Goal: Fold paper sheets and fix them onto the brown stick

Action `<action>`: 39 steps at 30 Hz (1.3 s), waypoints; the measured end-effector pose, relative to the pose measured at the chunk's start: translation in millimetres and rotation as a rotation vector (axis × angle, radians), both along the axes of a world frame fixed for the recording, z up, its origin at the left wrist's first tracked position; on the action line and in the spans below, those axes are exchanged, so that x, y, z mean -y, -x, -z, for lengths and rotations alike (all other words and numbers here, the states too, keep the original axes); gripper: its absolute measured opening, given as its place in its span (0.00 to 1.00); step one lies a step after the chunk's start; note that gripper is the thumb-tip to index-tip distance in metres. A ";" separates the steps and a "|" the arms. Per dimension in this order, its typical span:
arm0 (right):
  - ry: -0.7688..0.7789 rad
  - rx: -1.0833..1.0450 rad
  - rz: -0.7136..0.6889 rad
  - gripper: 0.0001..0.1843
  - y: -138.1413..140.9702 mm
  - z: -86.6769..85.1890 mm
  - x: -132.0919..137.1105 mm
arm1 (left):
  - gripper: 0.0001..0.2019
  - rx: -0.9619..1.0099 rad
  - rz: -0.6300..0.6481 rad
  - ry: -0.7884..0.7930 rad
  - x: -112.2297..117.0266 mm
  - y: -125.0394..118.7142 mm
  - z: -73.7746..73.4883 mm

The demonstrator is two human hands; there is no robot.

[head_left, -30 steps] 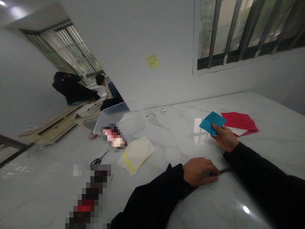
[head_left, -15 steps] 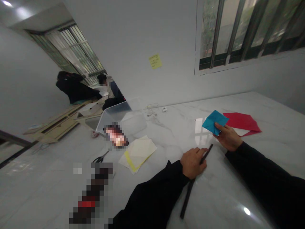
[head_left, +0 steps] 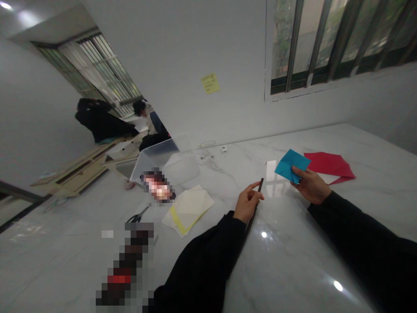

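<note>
My left hand (head_left: 248, 202) pinches a thin dark rod (head_left: 259, 188) between thumb and fingers. The rod's lower part runs back along my sleeve and is partly hidden. My right hand (head_left: 311, 186) grips a folded blue paper (head_left: 289, 165) by its lower edge. Just beyond that hand, a red paper sheet (head_left: 329, 164) lies flat on the white marble table (head_left: 293, 243), and the blue paper overlaps its left corner in view. The hands are apart, with the rod tip a short way left of the blue paper.
A pale paper stack with a yellow edge (head_left: 190, 208), scissors (head_left: 138, 216), a pixelated object (head_left: 158, 187) and a transparent plastic box (head_left: 164, 158) lie left on the table. A long pixelated object (head_left: 125, 265) is near. Two people (head_left: 104, 124) work beyond.
My left hand has moved up and left, and the rod now points away from me, gripped nearer its tip. My right hand and the blue paper have barely moved.
</note>
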State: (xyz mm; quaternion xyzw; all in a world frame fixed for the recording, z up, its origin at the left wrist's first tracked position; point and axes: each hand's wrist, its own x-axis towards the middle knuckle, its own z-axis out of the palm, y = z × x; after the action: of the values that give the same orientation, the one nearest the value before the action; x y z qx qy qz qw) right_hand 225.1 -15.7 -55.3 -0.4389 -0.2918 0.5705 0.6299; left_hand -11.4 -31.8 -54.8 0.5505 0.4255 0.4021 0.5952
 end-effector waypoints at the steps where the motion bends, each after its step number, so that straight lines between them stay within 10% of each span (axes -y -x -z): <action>1: 0.001 0.012 -0.004 0.11 0.8 -0.8 0.7 | 0.21 0.004 -0.017 0.003 -0.1 -0.4 0.5; 19: -0.038 0.150 -0.275 0.17 11.4 4.1 7.4 | 0.40 0.355 0.011 0.144 1.7 2.9 -9.6; 39: -0.417 0.726 -0.505 0.09 19.6 -15.6 17.7 | 0.21 0.368 0.062 0.198 -1.8 8.2 -7.4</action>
State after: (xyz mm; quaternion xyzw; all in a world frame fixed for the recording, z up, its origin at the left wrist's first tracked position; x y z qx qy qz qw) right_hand 205.6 -33.4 -39.8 -0.3893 -0.6980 0.4450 0.4040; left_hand -19.6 -30.0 -47.4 0.4195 0.3297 0.4335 0.7262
